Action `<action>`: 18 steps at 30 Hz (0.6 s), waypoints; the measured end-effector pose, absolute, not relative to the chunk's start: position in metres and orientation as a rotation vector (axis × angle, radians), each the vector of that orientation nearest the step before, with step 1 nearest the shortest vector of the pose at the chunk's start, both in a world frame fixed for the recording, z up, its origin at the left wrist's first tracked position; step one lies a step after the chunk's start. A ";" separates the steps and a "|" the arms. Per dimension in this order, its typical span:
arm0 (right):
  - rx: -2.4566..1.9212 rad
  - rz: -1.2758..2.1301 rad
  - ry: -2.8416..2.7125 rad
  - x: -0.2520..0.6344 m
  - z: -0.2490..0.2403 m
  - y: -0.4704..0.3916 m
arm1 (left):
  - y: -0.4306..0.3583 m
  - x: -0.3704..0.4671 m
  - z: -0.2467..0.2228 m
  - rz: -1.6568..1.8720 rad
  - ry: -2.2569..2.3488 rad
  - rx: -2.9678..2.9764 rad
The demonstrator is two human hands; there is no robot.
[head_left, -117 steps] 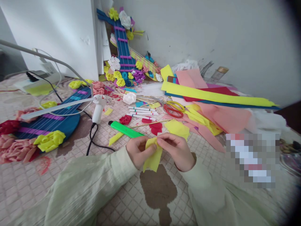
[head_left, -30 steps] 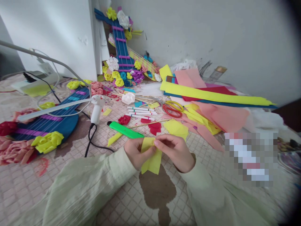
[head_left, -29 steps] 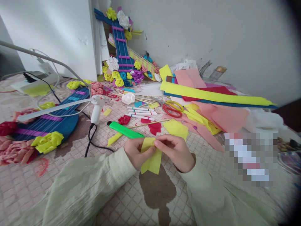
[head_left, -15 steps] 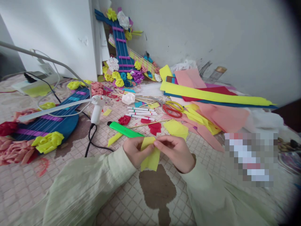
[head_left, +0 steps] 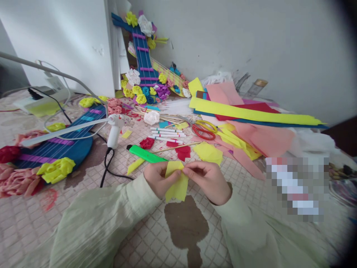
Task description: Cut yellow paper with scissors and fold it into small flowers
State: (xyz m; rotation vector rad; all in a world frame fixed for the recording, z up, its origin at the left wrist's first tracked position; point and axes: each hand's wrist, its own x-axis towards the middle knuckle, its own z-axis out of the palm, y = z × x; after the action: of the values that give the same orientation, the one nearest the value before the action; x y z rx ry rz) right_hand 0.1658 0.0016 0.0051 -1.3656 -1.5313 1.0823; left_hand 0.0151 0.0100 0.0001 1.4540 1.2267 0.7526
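Observation:
A small piece of yellow crepe paper [head_left: 177, 188] hangs upright between my hands at the lower centre. My left hand [head_left: 159, 179] pinches it from the left, thumb across its front. On the other side, my right hand [head_left: 209, 180] is closed at the paper's upper right edge, with thumb and fingertips together. Just behind my left hand lies a green cutter [head_left: 147, 154]. Past my right hand are cut yellow sheets [head_left: 208, 152] and a red paper piece [head_left: 183, 153].
A white glue gun [head_left: 113, 136] with a black cord stands left of centre, near a blue paper guitar [head_left: 80, 143]. Red and yellow scissors [head_left: 203, 131], markers [head_left: 167, 135] and sticks lie behind my hands. Crepe strips [head_left: 251, 111] spread to the right.
The yellow paper and my left hand have shifted slightly left. My right hand keeps its pinch at the paper's edge.

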 end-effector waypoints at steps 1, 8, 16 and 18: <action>-1.366 1.077 -1.529 0.166 0.005 0.002 | 0.010 0.015 0.000 0.754 1.219 1.429; -1.362 1.116 -1.518 0.166 0.004 0.002 | 0.012 0.015 0.006 0.789 1.233 1.334; -1.367 1.134 -1.514 0.166 0.007 0.001 | 0.013 0.014 0.007 0.807 1.207 1.250; -1.348 1.158 -1.505 0.165 0.007 0.002 | 0.012 0.014 0.006 0.818 1.204 1.245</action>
State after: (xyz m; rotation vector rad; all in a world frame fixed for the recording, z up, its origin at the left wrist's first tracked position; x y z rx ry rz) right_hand 0.1654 0.0017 0.0071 -1.3480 -1.5053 1.1578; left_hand 0.0145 0.0124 0.0065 1.2446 1.2036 0.8183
